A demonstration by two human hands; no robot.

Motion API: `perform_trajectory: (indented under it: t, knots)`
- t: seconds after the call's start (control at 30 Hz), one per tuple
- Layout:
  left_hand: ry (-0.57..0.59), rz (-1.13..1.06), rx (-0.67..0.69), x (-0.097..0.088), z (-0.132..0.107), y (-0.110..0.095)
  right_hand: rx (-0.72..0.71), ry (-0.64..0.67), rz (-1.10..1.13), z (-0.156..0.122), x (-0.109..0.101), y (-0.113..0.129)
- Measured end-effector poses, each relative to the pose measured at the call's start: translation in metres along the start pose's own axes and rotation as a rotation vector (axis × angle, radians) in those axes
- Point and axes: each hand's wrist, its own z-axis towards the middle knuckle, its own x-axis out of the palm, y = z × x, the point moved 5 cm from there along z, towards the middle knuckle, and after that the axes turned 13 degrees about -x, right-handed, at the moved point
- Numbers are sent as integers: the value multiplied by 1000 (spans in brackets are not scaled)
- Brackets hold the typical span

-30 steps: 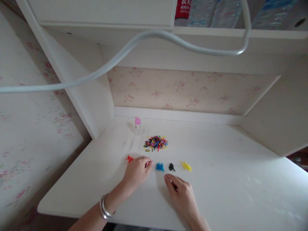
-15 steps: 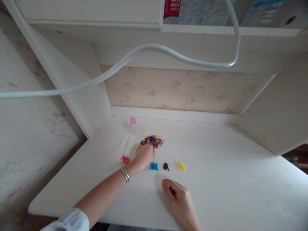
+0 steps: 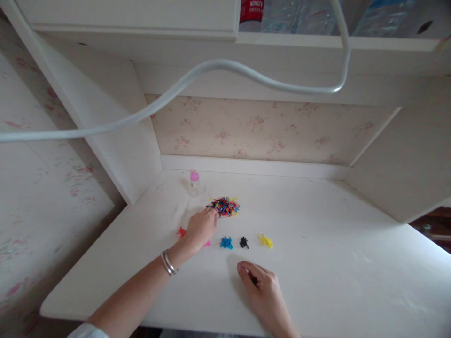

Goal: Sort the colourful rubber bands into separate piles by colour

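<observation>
My left hand (image 3: 202,228) is at the near left edge of a mixed pile of small, thin coloured pieces (image 3: 226,206). Its fingers are pinched together, and whatever they hold is hidden. Under and beside this hand show a small red pile (image 3: 181,232) and a partly covered pink pile (image 3: 207,243). To the right lie a blue pile (image 3: 226,242), a black pile (image 3: 244,242) and a yellow pile (image 3: 265,240). Nearer to me, my right hand (image 3: 260,287) rests on the table with curled fingers, thumb against fingertips; its inside is in shadow.
A small clear bottle with a pink cap (image 3: 194,183) stands behind the piles on the white table (image 3: 327,263). A white cable (image 3: 218,65) crosses the upper view. Overhead, a shelf (image 3: 317,41) holds a red-labelled item (image 3: 251,11) and clear plastic things.
My left hand has drawn back left and slightly toward me from the mixed pile, partly covering the red pile and uncovering some pink pieces. My right hand has stayed in place.
</observation>
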Motion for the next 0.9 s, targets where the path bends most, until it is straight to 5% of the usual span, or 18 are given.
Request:
perform_trajectory:
  t: [0.27,0.43,0.73,0.9]
  knots:
    - [-87,-28,-131,-29,-29,66,25,33,-44,1,4,0]
    - [-104,-24,-176,-25,-50,100,33,51,-86,4,7,1]
    - [-144,3,-125,-20,-67,106,86,45,-135,5,11,-1]
    - [-97,-201,-92,-18,-94,107,61,50,-175,24,1,8]
